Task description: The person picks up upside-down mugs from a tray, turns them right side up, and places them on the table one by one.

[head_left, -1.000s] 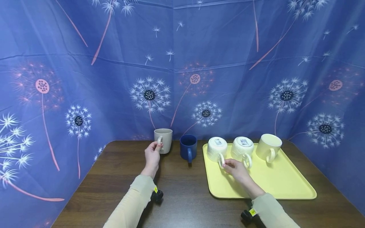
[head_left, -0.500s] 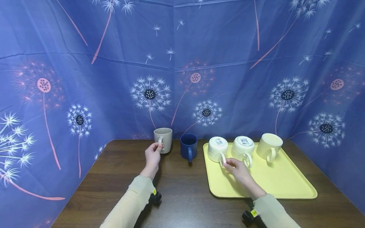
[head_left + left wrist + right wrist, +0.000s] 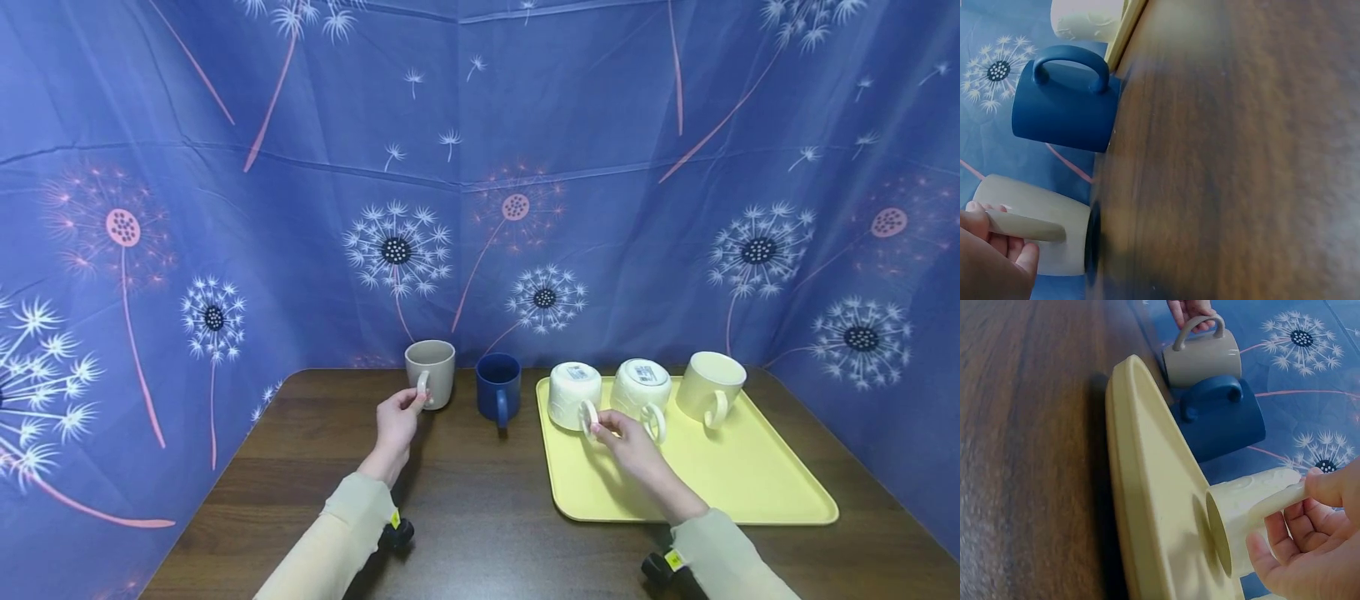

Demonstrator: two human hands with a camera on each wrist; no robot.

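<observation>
My left hand [image 3: 414,402] pinches the handle of an upright beige mug [image 3: 431,372] at the back of the wooden table. In the left wrist view the fingers [image 3: 997,250] curl round that handle, with the beige mug [image 3: 1047,203] resting on the table. My right hand [image 3: 597,427] pinches the handle of an upside-down white mug [image 3: 573,390] on the left of the yellow tray [image 3: 712,479]. The right wrist view shows the fingers [image 3: 1300,544] around the handle of this white mug [image 3: 1244,500], which sits rim-down on the tray [image 3: 1147,487].
A dark blue mug [image 3: 498,387] stands upright between the beige mug and the tray. On the tray there are also a second upside-down white mug [image 3: 640,385] and an upright cream mug [image 3: 710,386]. Blue dandelion cloth walls the table on three sides.
Both hands stay on the same mug handles. My left wrist has dropped slightly and the view has shifted a little. No mug has moved.
</observation>
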